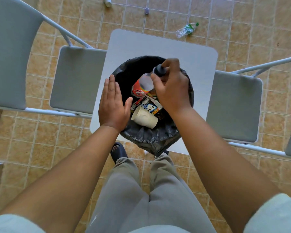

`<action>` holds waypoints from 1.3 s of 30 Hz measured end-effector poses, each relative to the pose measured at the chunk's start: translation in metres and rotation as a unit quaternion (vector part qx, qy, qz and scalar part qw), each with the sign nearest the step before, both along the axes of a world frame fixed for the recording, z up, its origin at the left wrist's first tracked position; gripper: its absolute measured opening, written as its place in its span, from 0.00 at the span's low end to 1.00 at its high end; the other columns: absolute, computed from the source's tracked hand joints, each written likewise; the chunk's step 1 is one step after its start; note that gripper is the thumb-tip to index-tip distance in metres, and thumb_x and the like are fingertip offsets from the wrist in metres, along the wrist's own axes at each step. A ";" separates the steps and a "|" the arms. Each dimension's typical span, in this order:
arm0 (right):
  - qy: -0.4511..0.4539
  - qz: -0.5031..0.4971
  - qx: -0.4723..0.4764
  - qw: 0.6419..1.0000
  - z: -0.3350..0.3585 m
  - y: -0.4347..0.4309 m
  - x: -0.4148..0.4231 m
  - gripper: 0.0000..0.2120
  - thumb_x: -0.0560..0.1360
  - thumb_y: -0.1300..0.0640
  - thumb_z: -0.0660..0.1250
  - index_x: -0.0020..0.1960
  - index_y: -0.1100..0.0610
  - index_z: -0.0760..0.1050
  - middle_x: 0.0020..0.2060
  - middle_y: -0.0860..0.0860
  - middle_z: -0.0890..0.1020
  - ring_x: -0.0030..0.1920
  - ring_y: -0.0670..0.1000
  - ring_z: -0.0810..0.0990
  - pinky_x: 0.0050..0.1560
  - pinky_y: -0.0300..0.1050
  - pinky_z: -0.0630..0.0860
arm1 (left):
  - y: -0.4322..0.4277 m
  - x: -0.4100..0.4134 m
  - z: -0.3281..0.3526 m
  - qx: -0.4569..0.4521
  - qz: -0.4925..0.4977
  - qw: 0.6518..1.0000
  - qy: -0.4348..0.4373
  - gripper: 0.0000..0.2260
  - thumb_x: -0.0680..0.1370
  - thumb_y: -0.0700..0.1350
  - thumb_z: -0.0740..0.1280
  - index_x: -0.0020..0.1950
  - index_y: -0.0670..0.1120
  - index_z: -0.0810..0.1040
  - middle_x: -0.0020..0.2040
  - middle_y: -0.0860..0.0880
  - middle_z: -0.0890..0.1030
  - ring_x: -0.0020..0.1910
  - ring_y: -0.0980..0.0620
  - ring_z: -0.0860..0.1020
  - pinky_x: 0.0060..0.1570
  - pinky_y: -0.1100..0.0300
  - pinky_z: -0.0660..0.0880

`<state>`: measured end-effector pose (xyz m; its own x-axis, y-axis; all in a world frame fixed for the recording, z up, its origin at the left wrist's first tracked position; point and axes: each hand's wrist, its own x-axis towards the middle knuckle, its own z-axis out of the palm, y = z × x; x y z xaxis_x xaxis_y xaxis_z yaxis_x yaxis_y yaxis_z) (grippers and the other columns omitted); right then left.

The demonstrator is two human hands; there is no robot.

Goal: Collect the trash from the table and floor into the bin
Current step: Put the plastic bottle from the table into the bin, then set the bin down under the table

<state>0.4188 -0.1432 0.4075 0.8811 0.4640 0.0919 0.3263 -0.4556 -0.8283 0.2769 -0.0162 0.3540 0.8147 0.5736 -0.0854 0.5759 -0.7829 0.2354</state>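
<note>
A bin lined with a black bag (151,138) stands on the small grey table (158,44). Over its mouth my right hand (171,88) pinches the dark cap end of a plastic bottle with an orange label (142,86), which hangs tilted into the bin. My left hand (112,105) rests flat with straight fingers on the bin's left rim. Inside lie a cream paper cup (145,117) and a printed wrapper (149,105).
A crushed clear bottle with a green label (186,29) lies on the tiled floor beyond the table, with a white item (107,1) and a small grey piece (146,11) farther back. Grey folding chairs (77,79) (233,106) flank the table. My sandalled foot (118,151) is below the bin.
</note>
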 end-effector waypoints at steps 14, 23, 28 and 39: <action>-0.142 0.026 -0.168 0.975 -0.028 -0.090 -0.013 0.13 0.74 0.61 0.69 0.58 0.63 0.79 0.57 0.58 0.80 0.63 0.59 0.74 0.65 0.51 0.71 | 0.000 -0.002 -0.001 -0.001 0.003 1.000 0.012 0.31 0.82 0.58 0.52 0.78 0.38 0.55 0.80 0.44 0.49 0.79 0.47 0.46 0.76 0.53 0.48; 0.022 -0.033 -0.156 0.987 -0.045 -0.090 -0.028 0.33 0.74 0.73 0.58 0.78 0.64 0.55 0.77 0.60 0.58 0.77 0.54 0.57 0.65 0.19 0.47 | 0.000 -0.002 -0.001 0.001 -0.003 1.000 -0.013 0.29 0.75 0.37 0.58 0.77 0.36 0.57 0.80 0.42 0.52 0.79 0.45 0.49 0.75 0.60 0.44; 0.025 -0.094 -0.181 0.979 -0.043 -0.090 -0.044 0.34 0.71 0.75 0.57 0.77 0.64 0.59 0.74 0.61 0.65 0.74 0.57 0.64 0.66 0.20 0.49 | 0.009 -0.006 -0.001 -0.025 -0.050 0.997 -0.057 0.31 0.71 0.30 0.58 0.75 0.35 0.60 0.79 0.43 0.54 0.78 0.45 0.51 0.71 0.70 0.40; 0.032 -0.312 -0.199 0.928 -0.036 -0.076 -0.143 0.34 0.70 0.76 0.54 0.75 0.62 0.63 0.72 0.61 0.69 0.72 0.58 0.68 0.69 0.34 0.57 | 0.038 -0.027 0.013 -0.156 -0.158 0.973 -0.059 0.35 0.71 0.26 0.56 0.78 0.38 0.55 0.79 0.43 0.52 0.77 0.46 0.56 0.70 0.65 0.58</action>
<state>0.2761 -0.2191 0.3713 0.9874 -0.1533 -0.0395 -0.1488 -0.8133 -0.5626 0.2503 0.0216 0.3668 0.9606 0.2547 -0.1111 0.2735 -0.7961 0.5398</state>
